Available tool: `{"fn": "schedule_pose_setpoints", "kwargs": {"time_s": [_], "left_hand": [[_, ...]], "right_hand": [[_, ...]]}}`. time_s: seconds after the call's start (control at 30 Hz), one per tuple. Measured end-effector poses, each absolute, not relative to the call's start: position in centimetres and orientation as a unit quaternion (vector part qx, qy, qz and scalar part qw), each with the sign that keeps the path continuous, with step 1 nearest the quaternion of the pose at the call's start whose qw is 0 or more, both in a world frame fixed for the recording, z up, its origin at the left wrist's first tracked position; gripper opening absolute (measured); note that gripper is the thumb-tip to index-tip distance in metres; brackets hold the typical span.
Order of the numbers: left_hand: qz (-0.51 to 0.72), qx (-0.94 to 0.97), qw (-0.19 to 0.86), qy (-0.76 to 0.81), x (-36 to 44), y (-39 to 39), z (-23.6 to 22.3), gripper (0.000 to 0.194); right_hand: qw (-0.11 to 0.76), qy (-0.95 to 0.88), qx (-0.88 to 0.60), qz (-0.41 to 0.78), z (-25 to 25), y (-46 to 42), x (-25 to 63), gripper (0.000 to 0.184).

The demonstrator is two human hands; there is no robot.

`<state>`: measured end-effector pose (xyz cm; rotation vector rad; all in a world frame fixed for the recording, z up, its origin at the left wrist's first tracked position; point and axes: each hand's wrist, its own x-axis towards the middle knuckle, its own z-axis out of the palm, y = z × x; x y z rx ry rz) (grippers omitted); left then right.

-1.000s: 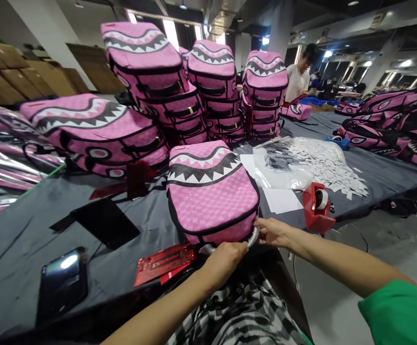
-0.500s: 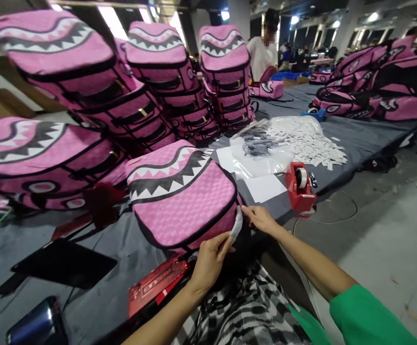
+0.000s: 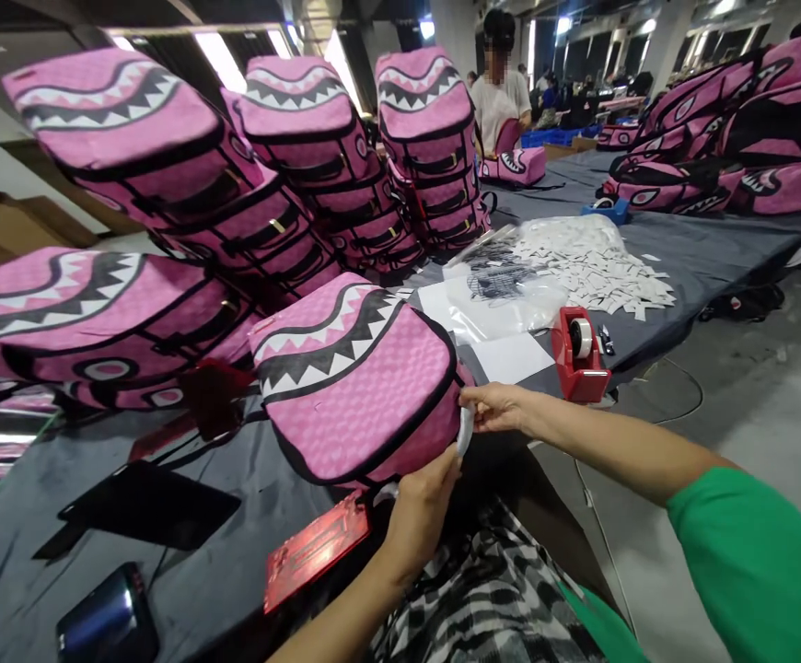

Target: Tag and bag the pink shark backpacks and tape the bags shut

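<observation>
A pink checkered backpack point(image 3: 373, 387) with a shark-mouth print lies on the grey-covered table right in front of me. At its near right corner, a thin white strip point(image 3: 466, 429) runs between my hands. My left hand point(image 3: 420, 506) is closed on the strip's lower part, beside the bag's near edge. Pinching the upper end against the bag's side is my right hand point(image 3: 495, 407). What the strip wraps, if anything, is hidden by my fingers. A shiny red tag point(image 3: 318, 551) lies just left of my left hand.
Stacks of similar backpacks point(image 3: 131, 120) rise behind and to the left. Right of the bag are white paper point(image 3: 515, 357), a red tape dispenser point(image 3: 580, 357) and a heap of small white pieces point(image 3: 594, 262). A phone point(image 3: 107, 615) lies at front left. Another person point(image 3: 501, 97) stands beyond.
The view has swung right. The near backpack has turned slightly, its near right corner lifting toward my right hand. Both hands stay at that corner, with more of the white strip showing than at first.
</observation>
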<state>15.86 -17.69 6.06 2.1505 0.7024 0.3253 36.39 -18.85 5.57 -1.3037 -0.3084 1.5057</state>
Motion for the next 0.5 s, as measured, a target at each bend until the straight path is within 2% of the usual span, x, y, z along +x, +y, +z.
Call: {"fn": "schedule_pose_setpoints", "kwargs": {"time_s": [0.23,0.37,0.5], "left_hand": [[0.168,0.75,0.536,0.351,17.6,-15.1,5.8,0.065],[0.16,0.795,0.483,0.331,17.4,-15.3,5.7,0.052],[0.168,0.826,0.422,0.333,17.1,-16.2,5.0,0.038]], "right_hand": [[0.639,-0.128,-0.519,0.553,4.1,-21.4,36.2,0.013],[0.646,-0.116,-0.497,0.567,3.8,-23.2,35.1,0.02],[0.635,-0.055,-0.47,0.61,4.5,-21.1,33.9,0.019]]}}
